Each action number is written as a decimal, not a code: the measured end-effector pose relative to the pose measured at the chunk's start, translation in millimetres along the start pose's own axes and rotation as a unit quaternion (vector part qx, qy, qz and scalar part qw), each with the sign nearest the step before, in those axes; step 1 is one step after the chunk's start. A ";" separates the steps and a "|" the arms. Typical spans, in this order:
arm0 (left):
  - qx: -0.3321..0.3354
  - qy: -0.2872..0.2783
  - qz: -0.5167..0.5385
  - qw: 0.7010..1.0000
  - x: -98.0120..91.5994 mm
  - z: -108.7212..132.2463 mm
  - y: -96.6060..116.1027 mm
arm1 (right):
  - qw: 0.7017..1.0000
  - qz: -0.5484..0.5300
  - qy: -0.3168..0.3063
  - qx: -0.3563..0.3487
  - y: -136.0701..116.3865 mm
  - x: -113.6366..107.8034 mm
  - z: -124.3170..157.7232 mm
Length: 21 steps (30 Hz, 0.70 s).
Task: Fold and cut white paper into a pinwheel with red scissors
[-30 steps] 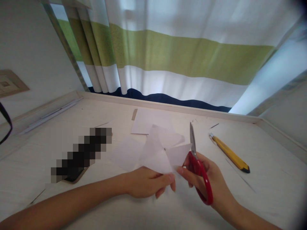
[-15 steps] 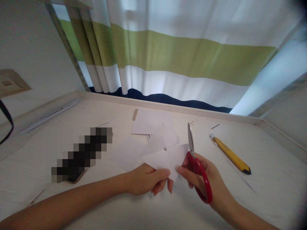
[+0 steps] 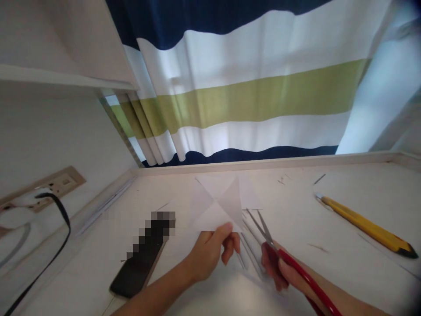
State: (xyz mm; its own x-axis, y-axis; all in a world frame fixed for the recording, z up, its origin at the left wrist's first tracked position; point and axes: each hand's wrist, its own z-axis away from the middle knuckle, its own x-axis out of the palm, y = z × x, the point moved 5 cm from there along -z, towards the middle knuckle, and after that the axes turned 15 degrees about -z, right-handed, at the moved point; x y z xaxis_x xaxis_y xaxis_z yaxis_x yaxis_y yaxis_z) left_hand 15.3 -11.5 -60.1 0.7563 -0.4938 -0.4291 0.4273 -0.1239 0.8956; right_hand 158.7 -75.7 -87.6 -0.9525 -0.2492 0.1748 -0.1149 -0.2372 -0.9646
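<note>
My left hand (image 3: 215,245) pinches the lower edge of a square white paper (image 3: 215,186) between thumb and fingers. Diagonal lines, either cuts or creases, run from its corners toward the middle. To the right, my right hand (image 3: 279,267) is wrapped round red-handled scissors (image 3: 270,239). The two blades stand slightly apart and point up and left, close to the paper's lower right corner but not on it. Beneath the hands, several thin white strips or paper edges (image 3: 251,248) lie on the table.
A dark phone (image 3: 136,274), partly pixelated, rests on the white table (image 3: 158,188) at left. On the right lies a yellow utility knife (image 3: 365,224). A cable (image 3: 62,210) hangs from the wall outlet (image 3: 62,180). A striped curtain (image 3: 246,101) hangs behind the table's raised back edge.
My right hand has left the paper and moved down and right. The scissors' blades have parted and tilted left. The paper's flaps now lie flatter together in a square. The view has shifted.
</note>
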 end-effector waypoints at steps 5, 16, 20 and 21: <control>0.003 0.003 -0.017 1.000 -0.9 2.2 4.1 | 0.996 -0.030 -0.070 0.054 10.0 9.5 3.9; 0.018 -0.016 -0.035 0.999 6.1 3.9 1.7 | 0.987 -0.063 -0.102 0.109 5.6 19.7 8.3; 0.017 -0.040 -0.033 0.999 8.6 3.2 -2.4 | 0.985 -0.080 -0.110 0.104 8.2 18.0 8.8; 0.014 -0.041 -0.032 0.999 8.9 3.4 -3.0 | 0.985 -0.082 -0.111 0.101 9.3 17.6 8.6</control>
State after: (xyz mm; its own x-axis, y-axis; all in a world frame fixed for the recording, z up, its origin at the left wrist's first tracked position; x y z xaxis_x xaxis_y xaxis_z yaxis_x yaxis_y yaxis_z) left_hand 19.1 -18.4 -66.2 0.6845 -0.5530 -0.4750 0.4580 -0.1808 0.8704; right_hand 143.3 -90.4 -91.8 -0.8380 -0.3859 0.3859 -0.1826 -0.4681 -0.8646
